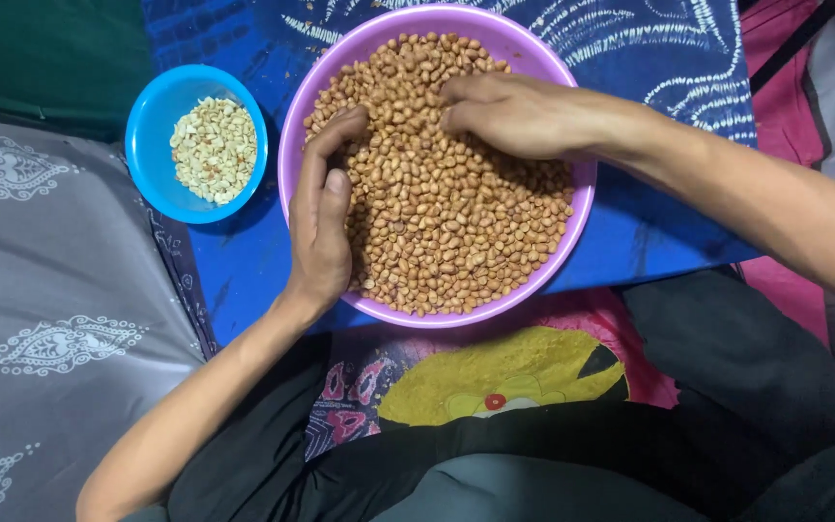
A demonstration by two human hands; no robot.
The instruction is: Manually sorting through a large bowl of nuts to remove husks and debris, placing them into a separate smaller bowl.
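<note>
Head view: purple bowl (294, 126) of brown-skinned peanuts (456, 222) on blue patterned cloth (244, 261), near its front edge. Left hand (321, 217) cupped loosely against peanuts at bowl's left rim, nothing clearly pinched. Right hand (509, 114) palm-down on the heap, fingertips curled under; hold not discernible. Best picking few at a time, light pressure. Small blue bowl (152, 126) of pale skinned peanuts (213, 147) at left. Grey patterned bedding (50, 309) beyond cloth's left edge.
</note>
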